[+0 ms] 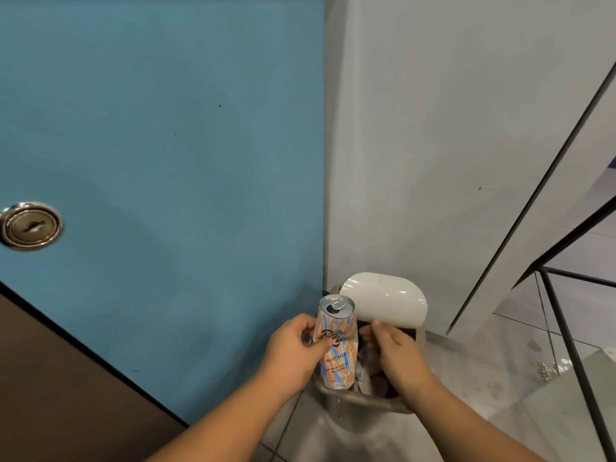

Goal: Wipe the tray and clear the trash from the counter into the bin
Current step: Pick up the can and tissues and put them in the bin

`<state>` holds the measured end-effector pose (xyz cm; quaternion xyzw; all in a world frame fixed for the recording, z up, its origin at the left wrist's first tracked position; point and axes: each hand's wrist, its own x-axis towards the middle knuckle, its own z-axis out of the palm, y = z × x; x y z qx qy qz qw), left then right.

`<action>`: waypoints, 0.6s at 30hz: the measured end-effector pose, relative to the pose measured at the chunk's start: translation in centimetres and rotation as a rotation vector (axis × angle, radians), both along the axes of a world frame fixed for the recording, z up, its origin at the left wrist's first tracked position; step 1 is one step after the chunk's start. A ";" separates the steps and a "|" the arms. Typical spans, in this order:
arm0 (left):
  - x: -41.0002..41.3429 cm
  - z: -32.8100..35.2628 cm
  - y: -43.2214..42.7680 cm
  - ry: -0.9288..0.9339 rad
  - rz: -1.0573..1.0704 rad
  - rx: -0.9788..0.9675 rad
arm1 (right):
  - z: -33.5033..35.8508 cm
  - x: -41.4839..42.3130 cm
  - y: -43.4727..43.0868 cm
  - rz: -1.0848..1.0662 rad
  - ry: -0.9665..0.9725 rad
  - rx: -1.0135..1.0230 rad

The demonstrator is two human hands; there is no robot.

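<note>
Left hand gripping the can, right hand pinching the lid up — the can should be released inside the bin.

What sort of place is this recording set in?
Likely an indoor corner of a shop or office, though which is unclear: a blue door with a keyhole lock, a swing-lid bin by a white wall, and a tiled floor.
</note>
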<state>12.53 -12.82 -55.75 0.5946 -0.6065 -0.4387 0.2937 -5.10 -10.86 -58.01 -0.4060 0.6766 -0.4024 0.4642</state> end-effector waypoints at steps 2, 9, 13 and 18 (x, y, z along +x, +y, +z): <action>-0.6 0.0 0.0 -0.082 -0.036 -0.031 | 1.1 0.0 0.5 0.015 -0.073 -0.166; -2.9 -0.1 0.1 -0.169 -0.083 -0.038 | 2.3 -0.1 1.6 0.130 0.099 -0.425; -3.0 -0.3 0.3 -0.179 -0.066 -0.083 | 2.1 -0.3 1.5 0.232 0.348 -0.523; -3.0 -0.2 0.5 -0.181 -0.100 -0.128 | 2.5 0.2 1.7 0.201 0.593 -0.523</action>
